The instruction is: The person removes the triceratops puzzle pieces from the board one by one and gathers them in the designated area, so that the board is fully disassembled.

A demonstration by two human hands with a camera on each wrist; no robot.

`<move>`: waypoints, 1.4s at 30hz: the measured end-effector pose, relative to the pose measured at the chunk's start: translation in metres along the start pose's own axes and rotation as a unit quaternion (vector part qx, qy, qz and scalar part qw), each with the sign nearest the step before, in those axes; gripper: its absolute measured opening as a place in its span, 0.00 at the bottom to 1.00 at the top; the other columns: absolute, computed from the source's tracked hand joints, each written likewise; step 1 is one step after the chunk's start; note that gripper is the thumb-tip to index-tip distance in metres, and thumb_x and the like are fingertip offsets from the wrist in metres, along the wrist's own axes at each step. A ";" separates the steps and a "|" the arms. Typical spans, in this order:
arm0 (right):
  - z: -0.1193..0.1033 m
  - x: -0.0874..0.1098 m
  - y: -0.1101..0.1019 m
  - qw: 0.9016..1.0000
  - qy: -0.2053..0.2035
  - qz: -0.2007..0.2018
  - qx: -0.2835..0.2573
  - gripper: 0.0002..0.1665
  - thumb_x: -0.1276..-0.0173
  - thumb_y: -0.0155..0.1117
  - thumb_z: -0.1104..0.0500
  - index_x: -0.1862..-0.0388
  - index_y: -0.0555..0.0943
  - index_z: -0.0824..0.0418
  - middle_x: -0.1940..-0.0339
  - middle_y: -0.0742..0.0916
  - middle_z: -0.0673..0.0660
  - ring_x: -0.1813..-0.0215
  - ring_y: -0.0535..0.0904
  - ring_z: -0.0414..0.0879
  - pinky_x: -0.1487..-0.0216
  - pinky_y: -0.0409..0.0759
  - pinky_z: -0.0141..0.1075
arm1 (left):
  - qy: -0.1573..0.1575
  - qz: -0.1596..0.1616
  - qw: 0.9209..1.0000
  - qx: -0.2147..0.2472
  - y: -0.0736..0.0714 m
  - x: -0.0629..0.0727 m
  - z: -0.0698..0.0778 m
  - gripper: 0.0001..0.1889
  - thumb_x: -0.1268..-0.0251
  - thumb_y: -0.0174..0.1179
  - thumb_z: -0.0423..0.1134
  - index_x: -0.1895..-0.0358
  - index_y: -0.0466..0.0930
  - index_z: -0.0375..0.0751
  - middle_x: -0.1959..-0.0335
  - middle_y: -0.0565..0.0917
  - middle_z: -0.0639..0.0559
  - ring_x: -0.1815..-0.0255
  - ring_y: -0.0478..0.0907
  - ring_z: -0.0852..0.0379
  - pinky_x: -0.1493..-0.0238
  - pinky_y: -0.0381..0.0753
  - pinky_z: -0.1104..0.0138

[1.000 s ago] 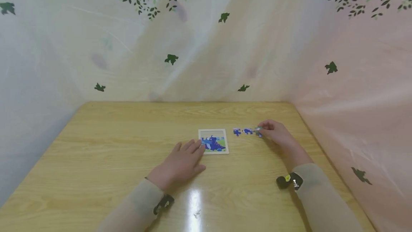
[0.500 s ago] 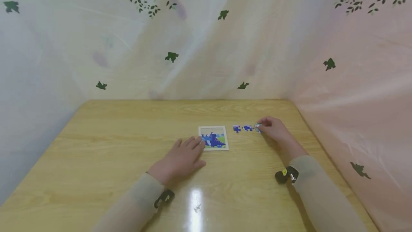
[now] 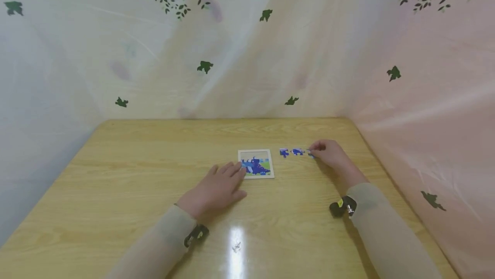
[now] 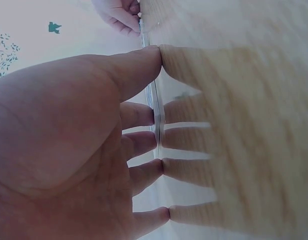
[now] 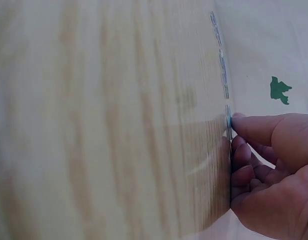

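Observation:
In the head view, a white-edged puzzle frame (image 3: 272, 165) lies on the table, its lower part filled with a blue dinosaur picture and its top strip bare. My left hand (image 3: 216, 188) is spread flat, fingertips resting on the frame's left edge and thumb on the wood. Right of the frame, my right hand (image 3: 330, 156) pinches a jigsaw piece (image 3: 311, 154) between thumb and fingertips, partly covering it. The right wrist view shows the thumb on that piece (image 5: 228, 122), low at the tabletop, with the other fingers curled beneath.
Two loose jigsaw pieces, one blue-purple piece (image 3: 284, 153) and another piece (image 3: 297, 151), lie in a row between frame and right hand. The wooden table (image 3: 135, 163) meets a leaf-printed curtain (image 3: 239, 55) at the back and sides.
The right fingers have closed in over the jigsaw piece, so less of it shows. The left hand stays at the frame; the whole head view has shifted slightly.

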State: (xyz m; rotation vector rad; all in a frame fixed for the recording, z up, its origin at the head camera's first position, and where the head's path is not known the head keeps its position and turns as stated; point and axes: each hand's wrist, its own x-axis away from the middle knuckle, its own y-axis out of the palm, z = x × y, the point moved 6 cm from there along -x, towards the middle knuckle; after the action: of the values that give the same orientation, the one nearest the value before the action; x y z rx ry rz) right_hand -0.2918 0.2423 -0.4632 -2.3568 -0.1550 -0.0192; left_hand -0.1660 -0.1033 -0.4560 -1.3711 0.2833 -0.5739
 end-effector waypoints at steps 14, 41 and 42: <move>0.001 -0.004 0.000 1.000 0.004 -0.003 0.013 0.16 0.17 0.66 0.60 0.39 0.83 0.71 0.47 0.86 0.67 0.41 0.80 0.62 0.31 0.75 0.58 | -0.001 -0.004 1.000 0.004 0.000 0.001 -0.001 0.40 0.11 0.49 0.62 0.10 0.55 0.42 0.08 0.53 0.43 0.09 0.49 0.39 0.13 0.47 0.35; -0.046 0.005 0.006 0.998 -0.042 0.034 -0.045 0.22 0.13 0.63 0.55 0.31 0.82 0.67 0.49 0.86 0.62 0.49 0.79 0.53 0.54 0.80 0.36 | -0.006 0.002 1.000 0.003 0.002 -0.002 -0.004 0.40 0.11 0.51 0.61 0.10 0.57 0.43 0.09 0.54 0.43 0.10 0.51 0.38 0.13 0.47 0.35; -0.054 0.006 0.009 0.997 -0.047 0.031 -0.047 0.21 0.13 0.63 0.54 0.30 0.82 0.66 0.49 0.86 0.62 0.49 0.79 0.53 0.54 0.81 0.37 | -0.007 0.003 1.000 0.004 0.002 -0.001 -0.004 0.39 0.11 0.51 0.61 0.10 0.57 0.43 0.09 0.54 0.43 0.10 0.51 0.38 0.13 0.47 0.35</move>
State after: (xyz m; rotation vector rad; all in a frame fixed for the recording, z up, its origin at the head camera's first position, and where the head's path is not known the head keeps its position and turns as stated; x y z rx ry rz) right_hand -0.2831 0.1985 -0.4309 -2.4560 -0.1286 0.1173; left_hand -0.1685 -0.1062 -0.4586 -1.3652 0.2737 -0.5607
